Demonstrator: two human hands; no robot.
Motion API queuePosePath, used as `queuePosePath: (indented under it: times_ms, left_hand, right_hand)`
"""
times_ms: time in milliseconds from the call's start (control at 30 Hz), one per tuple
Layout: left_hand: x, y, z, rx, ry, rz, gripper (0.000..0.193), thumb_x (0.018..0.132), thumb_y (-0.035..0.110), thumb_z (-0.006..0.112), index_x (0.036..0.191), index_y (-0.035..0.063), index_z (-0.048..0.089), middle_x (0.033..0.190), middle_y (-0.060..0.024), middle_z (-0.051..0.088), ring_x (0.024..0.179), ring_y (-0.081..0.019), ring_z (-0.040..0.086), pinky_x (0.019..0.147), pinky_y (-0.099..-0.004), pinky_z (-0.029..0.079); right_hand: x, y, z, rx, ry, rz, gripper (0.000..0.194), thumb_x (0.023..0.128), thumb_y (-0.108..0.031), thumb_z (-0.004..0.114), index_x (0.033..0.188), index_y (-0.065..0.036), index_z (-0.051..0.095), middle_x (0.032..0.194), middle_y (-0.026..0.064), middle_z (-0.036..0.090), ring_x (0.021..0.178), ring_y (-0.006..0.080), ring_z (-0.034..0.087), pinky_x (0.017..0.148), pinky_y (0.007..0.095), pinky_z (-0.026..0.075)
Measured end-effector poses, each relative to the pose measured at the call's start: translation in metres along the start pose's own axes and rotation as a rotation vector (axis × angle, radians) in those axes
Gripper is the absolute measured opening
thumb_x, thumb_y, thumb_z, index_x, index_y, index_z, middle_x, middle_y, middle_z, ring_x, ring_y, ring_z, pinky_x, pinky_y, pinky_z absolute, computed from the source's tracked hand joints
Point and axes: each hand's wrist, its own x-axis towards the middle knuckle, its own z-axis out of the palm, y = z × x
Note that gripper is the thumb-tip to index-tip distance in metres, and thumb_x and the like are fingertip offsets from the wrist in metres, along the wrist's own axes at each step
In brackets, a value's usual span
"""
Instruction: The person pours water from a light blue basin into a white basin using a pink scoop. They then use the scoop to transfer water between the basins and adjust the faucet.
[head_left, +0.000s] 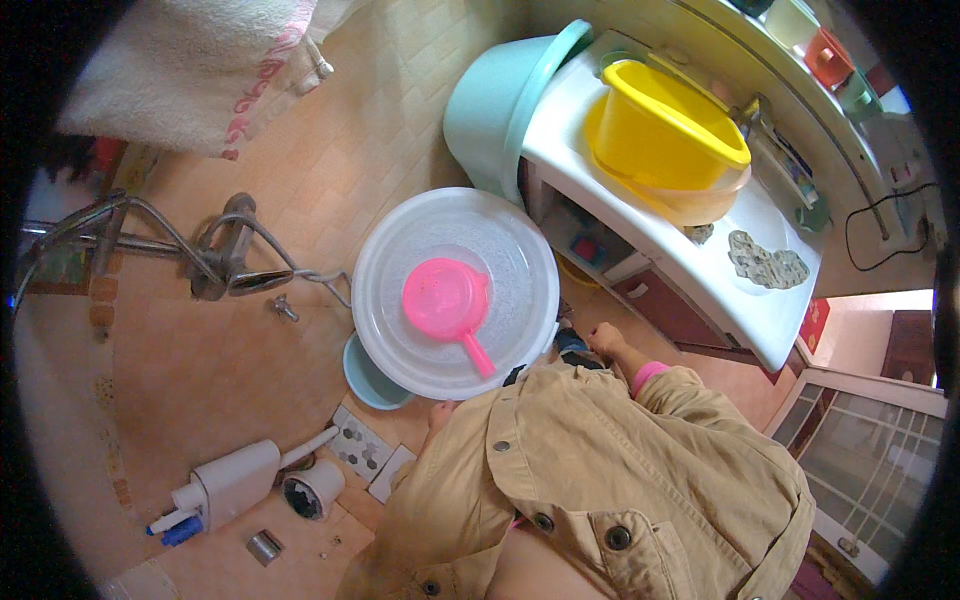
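In front of me stands a large round translucent plastic tub (525, 225), and a pink plastic dipper (446, 300) lies on it with its handle towards me. My left hand (441, 414) is beside the tub's near edge, mostly hidden by my tan sleeve; whether it touches the tub or holds anything cannot be told. To the right of the tub, my right hand (606, 339) hangs near the washstand with its fingers curled; no held object shows. A light blue basin (367, 382) is partly under the tub's left side.
A white washstand (660, 247) at the right bears a yellow basin (660, 135) and a grey cloth (765, 262). Behind it leans a turquoise tub (495, 105). A shower mixer (232, 262), a white cistern (240, 480) and a white bin (315, 487) are at the left.
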Motion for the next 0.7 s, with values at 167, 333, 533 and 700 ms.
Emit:
queuePosePath:
  times_ms: [167, 333, 533, 700]
  left_hand:
    - [-0.003, 0.004, 0.001, -0.001, -0.004, -0.037, 0.044, 0.083, 0.039, 0.047, 0.09, -0.0005, 0.065, 0.083, -0.0142, 0.066, 0.079, -0.0226, 0.061, 0.071, -0.0346, 0.045]
    - [-0.004, 0.005, 0.002, -0.017, -0.009, -0.049, 0.043, 0.083, 0.039, 0.048, 0.09, -0.0002, 0.065, 0.084, -0.0139, 0.066, 0.079, -0.0224, 0.061, 0.072, -0.0344, 0.045]
    - [-0.003, 0.005, 0.003, -0.038, -0.006, -0.06, 0.043, 0.083, 0.039, 0.048, 0.09, 0.0003, 0.065, 0.084, -0.0136, 0.066, 0.079, -0.0221, 0.061, 0.072, -0.0342, 0.045]
    - [-0.002, 0.009, 0.005, -0.052, -0.011, -0.061, 0.042, 0.083, 0.038, 0.048, 0.09, 0.0006, 0.065, 0.084, -0.0133, 0.066, 0.079, -0.0219, 0.061, 0.073, -0.034, 0.045]
  right_hand:
    - [-0.001, 0.002, -0.001, -0.011, -0.04, 0.007, 0.021, 0.072, -0.022, 0.054, 0.075, -0.008, 0.069, 0.069, 0.0121, 0.065, 0.067, 0.0271, 0.064, 0.066, 0.0366, 0.05]
    - [-0.002, 0.004, -0.002, -0.011, -0.035, -0.001, 0.022, 0.073, -0.022, 0.053, 0.077, -0.006, 0.069, 0.07, 0.0125, 0.065, 0.069, 0.0273, 0.064, 0.067, 0.0367, 0.05]
    - [-0.007, -0.002, -0.011, -0.028, -0.055, -0.004, 0.023, 0.073, -0.021, 0.053, 0.08, -0.005, 0.068, 0.072, 0.0137, 0.065, 0.071, 0.0282, 0.064, 0.069, 0.0368, 0.05]
    - [-0.003, 0.005, -0.005, -0.045, -0.007, 0.03, 0.023, 0.073, -0.021, 0.052, 0.08, -0.005, 0.068, 0.073, 0.0132, 0.065, 0.072, 0.0283, 0.064, 0.069, 0.0369, 0.05]
